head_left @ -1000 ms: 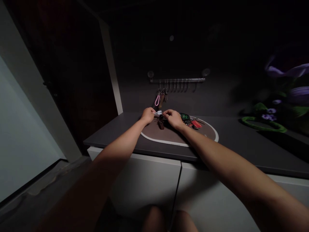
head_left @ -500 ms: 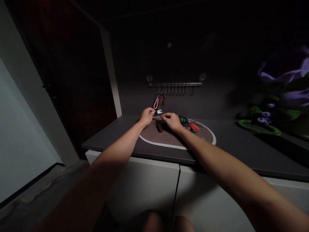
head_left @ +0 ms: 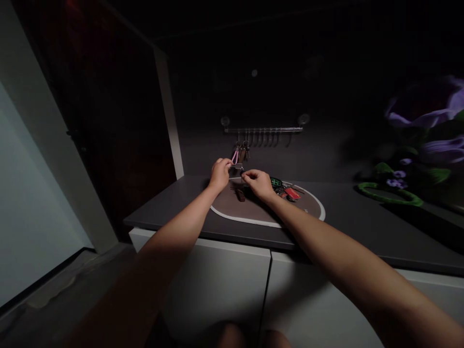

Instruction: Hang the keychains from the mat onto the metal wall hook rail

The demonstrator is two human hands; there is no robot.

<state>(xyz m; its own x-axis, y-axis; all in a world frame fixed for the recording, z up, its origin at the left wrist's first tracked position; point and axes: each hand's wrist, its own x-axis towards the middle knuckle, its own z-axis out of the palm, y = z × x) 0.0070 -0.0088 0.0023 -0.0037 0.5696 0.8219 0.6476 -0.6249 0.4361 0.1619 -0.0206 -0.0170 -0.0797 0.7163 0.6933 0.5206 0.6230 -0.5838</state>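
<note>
My left hand [head_left: 220, 175] pinches one end of a small silvery metal piece [head_left: 237, 166], perhaps a key tag, above the mat. Just to its right, my right hand [head_left: 258, 182] is closed in a pinch at the metal piece's other end; what exactly its fingertips grip is too small to tell. Below them a dark brown key holder [head_left: 240, 195] lies on an oval brown mat [head_left: 250, 222] with a white rim. Beside my right hand are a black car key [head_left: 276, 182] with green-lit buttons, a red tag [head_left: 292, 194] and several keys, partly hidden by the hand.
On the dark wall behind, a clear rail [head_left: 263, 130] with several hooks carries a pink loop strap [head_left: 235, 156] and a bunch of keys with a brown strap [head_left: 242, 154]. Purple flowers [head_left: 416, 116] and a green ring [head_left: 389, 193] stand at the right of the dark counter [head_left: 355, 217].
The metal piece has turned between my hands, from showing its bright face to a thinner, darker side. Both hands stay close together over the mat; the camera view has tilted slightly upward.
</note>
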